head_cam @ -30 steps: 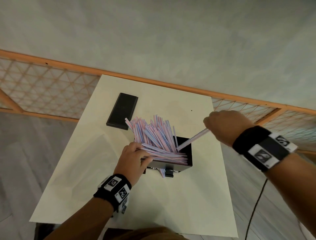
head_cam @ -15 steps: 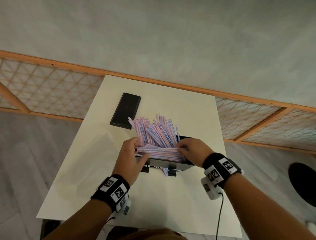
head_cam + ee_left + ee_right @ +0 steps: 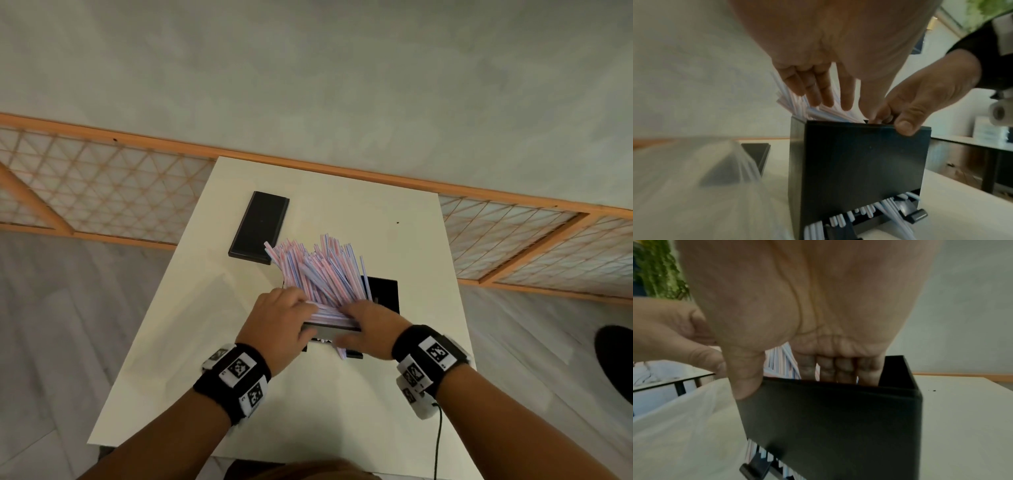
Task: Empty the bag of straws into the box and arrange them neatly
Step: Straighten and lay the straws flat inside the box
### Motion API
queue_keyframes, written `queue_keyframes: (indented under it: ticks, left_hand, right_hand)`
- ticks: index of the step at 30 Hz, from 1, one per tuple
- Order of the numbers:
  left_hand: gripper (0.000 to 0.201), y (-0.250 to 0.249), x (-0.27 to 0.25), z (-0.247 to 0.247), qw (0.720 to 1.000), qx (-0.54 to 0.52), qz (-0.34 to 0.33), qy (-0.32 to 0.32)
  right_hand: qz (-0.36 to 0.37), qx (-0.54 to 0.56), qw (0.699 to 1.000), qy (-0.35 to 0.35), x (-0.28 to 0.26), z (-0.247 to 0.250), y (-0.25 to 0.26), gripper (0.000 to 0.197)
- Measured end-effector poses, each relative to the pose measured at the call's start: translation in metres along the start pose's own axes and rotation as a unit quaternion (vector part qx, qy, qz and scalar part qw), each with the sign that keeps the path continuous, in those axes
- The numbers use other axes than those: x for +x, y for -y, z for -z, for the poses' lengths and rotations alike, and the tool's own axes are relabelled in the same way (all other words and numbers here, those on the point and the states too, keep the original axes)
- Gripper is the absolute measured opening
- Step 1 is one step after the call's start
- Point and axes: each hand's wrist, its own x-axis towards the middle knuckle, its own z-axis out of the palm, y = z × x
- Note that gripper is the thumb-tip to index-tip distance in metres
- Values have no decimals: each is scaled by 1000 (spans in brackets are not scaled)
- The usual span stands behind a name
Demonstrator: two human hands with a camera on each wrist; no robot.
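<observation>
A black box (image 3: 385,291) stands mid-table, crammed with pink and blue striped straws (image 3: 318,270) that fan up and lean back-left. My left hand (image 3: 284,310) is at the box's left end, its straight fingers (image 3: 818,91) laid against the straws. My right hand (image 3: 364,322) is at the front wall (image 3: 838,418): its fingers (image 3: 838,369) reach down inside beside the straws, and its thumb lies outside on the wall. Some straw ends (image 3: 859,212) poke out of the slot at the box's foot. The clear plastic bag (image 3: 694,178) lies crumpled left of the box.
The box's black lid (image 3: 259,229) lies at the back left of the white table (image 3: 342,418). A wooden lattice rail (image 3: 102,192) runs behind the table. A dark round object (image 3: 616,359) sits on the floor to the right. A cable (image 3: 438,442) hangs from my right wrist.
My right hand, raised at the right with one straw a second ago, came down to the box and slid left along its front. The left hand stayed at the left end.
</observation>
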Motion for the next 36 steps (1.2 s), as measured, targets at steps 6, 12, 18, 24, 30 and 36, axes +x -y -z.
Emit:
queue_keyframes:
  ticks: [6, 12, 18, 24, 30, 36]
  left_hand:
    - [33, -10, 26, 3, 984, 93, 22, 152]
    - [27, -14, 49, 10, 958, 176, -14, 227]
    - [20, -18, 52, 7, 956, 189, 0, 225]
    - [31, -7, 53, 17, 977, 121, 17, 174]
    - [31, -12, 49, 17, 975, 50, -7, 217]
    - [29, -12, 50, 5, 967, 77, 15, 241]
  right_hand:
    - [-31, -37, 998, 42, 17, -6, -1, 59]
    - [-74, -24, 994, 74, 30, -3, 0, 72]
    - [-68, -55, 994, 71, 35, 1, 2, 66]
    - [-21, -84, 996, 29, 34, 6, -8, 62]
    - [-54, -36, 994, 86, 34, -3, -15, 66]
    - [-54, -45, 990, 118, 38, 6, -9, 63]
